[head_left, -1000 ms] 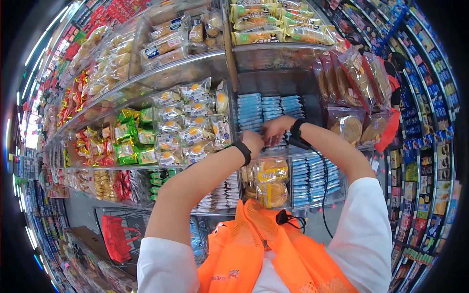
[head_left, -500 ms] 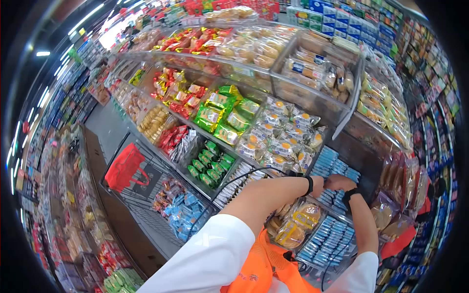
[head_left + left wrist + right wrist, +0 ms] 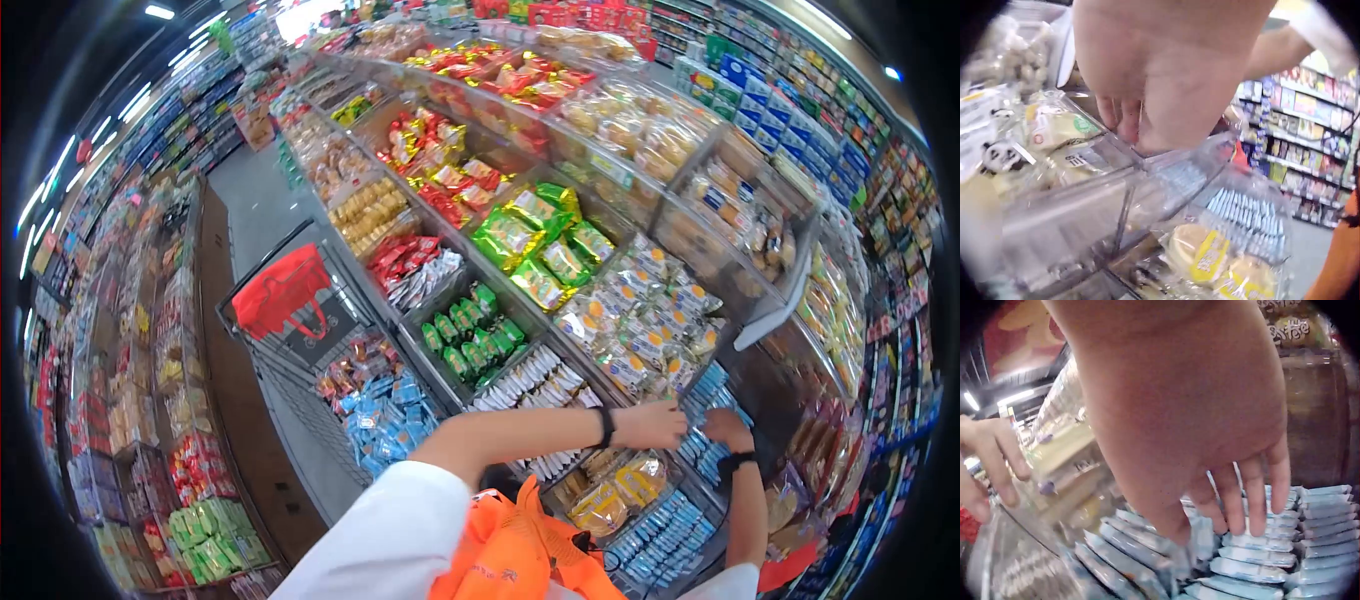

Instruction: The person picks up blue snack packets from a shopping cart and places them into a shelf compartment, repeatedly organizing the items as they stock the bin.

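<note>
My right hand (image 3: 728,430) reaches down into a bin of small blue packets (image 3: 712,385). In the right wrist view its fingers (image 3: 1254,494) are spread and fairly straight, their tips right at the rows of blue packets (image 3: 1254,559). To its left, my left hand (image 3: 650,425) hovers near the bin's corner, palm down. Its fingers (image 3: 1007,456) hang loosely bent with nothing between them, as the right wrist view shows. Cake packs with a panda print (image 3: 1007,153) lie beside it in the left wrist view.
Clear dividers (image 3: 1085,194) separate the bins. Nearer me are round cakes with yellow labels (image 3: 620,490) and more blue packets (image 3: 660,540). A shopping cart (image 3: 300,400) at the left holds loose blue packets (image 3: 390,420) and a red bag (image 3: 285,290). Bagged flat cakes (image 3: 815,440) stand at the right.
The head view has swung left, bringing the cart into sight. Both hands were close together over the blue packets; now the left hand has drawn slightly away from the right.
</note>
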Tool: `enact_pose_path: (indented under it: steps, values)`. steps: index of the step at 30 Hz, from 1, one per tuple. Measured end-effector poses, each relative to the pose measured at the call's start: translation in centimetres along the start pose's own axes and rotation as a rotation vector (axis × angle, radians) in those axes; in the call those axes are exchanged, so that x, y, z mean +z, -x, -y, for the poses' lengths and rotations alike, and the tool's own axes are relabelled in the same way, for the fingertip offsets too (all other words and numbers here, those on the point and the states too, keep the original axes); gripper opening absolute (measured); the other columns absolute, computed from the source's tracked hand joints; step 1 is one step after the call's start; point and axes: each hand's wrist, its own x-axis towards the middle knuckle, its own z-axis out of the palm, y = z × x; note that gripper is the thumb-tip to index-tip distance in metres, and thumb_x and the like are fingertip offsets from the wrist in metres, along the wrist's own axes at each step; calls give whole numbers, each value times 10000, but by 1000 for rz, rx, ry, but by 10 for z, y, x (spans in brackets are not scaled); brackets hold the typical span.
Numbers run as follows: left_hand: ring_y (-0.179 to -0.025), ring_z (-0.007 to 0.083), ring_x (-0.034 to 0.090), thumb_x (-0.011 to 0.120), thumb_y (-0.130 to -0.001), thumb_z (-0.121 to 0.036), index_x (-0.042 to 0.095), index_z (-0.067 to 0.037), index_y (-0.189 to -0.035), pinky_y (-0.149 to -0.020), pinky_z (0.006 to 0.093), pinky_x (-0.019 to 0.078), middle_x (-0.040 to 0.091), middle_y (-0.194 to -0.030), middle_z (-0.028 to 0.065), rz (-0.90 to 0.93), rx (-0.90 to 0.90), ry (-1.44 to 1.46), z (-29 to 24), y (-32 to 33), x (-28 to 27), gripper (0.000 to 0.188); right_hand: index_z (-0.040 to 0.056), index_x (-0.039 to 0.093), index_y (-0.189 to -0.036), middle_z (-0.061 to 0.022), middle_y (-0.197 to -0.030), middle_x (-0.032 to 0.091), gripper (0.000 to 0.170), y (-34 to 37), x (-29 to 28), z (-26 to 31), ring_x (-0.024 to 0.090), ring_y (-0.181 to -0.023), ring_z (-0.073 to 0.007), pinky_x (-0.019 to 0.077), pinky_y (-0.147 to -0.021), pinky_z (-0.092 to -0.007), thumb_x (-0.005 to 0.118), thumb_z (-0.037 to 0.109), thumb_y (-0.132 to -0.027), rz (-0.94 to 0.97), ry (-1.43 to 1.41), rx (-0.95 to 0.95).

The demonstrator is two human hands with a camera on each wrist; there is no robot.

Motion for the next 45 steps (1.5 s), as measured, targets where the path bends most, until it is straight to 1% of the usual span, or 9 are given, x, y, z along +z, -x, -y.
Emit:
enact_pose_path:
  steps: [2, 5, 7, 8, 11, 14, 20, 25, 45]
  values:
    - [-1083, 248, 560, 644, -797, -104, 623, -132, -1076, -962, 398, 409, 573, -1118, 76, -324, -26, 166, -6, 55, -26, 281, 11, 682, -1083, -198, -1022, 707, 452, 15, 1, -2, 674, -969, -372, 537, -823, -460, 730, 340, -776, -95, -194, -23]
    - [-1081, 293, 581, 602, -814, -73, 629, -120, -1117, -911, 440, 463, 592, -1087, 110, -457, -327, 218, -16, 178, -22, 308, 8, 666, -1122, -194, -988, 704, 421, 66, -45, 44, 685, -927, -354, 533, -802, -445, 721, 281, -806, -254, -279, 65]
    - [-1049, 356, 603, 592, -796, -25, 683, -97, -1052, -914, 444, 482, 647, -1046, 138, -316, -938, 461, -37, 279, -13, 281, 10, 657, -1125, -180, -986, 690, 368, 103, -80, 92, 671, -939, -349, 518, -824, -443, 702, 233, -836, -402, -244, 168]
    - [-1083, 350, 584, 599, -806, -60, 696, -79, -1013, -935, 462, 466, 644, -1070, 134, -440, -970, 166, -59, 329, -11, 230, 10, 655, -1110, -173, -1000, 677, 325, 115, -96, 115, 658, -958, -351, 508, -844, -445, 686, 212, -856, -498, -219, 212]
    - [-1093, 365, 567, 573, -769, 27, 674, -73, -1086, -980, 480, 442, 628, -1113, 142, -391, -1404, 90, -135, 457, -1, 347, 5, 631, -1064, -157, -991, 643, 173, 125, -126, 193, 630, -946, -342, 492, -844, -426, 612, 87, -913, -853, -209, 100]
    - [-1118, 380, 533, 607, -732, 48, 629, -79, -1151, -975, 477, 444, 578, -1188, 152, -255, -1732, 143, -221, 553, 37, 439, 2, 635, -1056, -160, -1002, 638, 169, 112, -145, 292, 621, -940, -334, 493, -839, -400, 618, 0, -888, -843, -193, -124]
    - [-1180, 379, 491, 635, -738, 4, 590, -92, -1193, -965, 474, 447, 536, -1251, 136, -20, -1788, 407, -332, 620, 112, 467, 68, 690, -987, -114, -887, 657, 182, 52, -98, 468, 633, -860, -336, 515, -754, -421, 667, 30, -810, -484, -151, -587]
    - [-1198, 371, 489, 634, -763, -42, 598, -91, -1162, -949, 514, 448, 536, -1246, 126, 33, -1771, 566, -313, 607, 124, 403, 59, 675, -988, -113, -891, 652, 137, 23, -59, 517, 630, -842, -335, 510, -731, -423, 662, 82, -853, -280, -108, -661]
    - [-1014, 333, 590, 687, -755, -204, 671, -89, -925, -840, 451, 506, 649, -976, 98, 75, -1895, 346, -297, 607, 157, 206, 62, 652, -1027, -129, -918, 634, 190, 47, -23, 459, 624, -885, -338, 498, -778, -455, 642, 91, -840, -61, -85, -450]
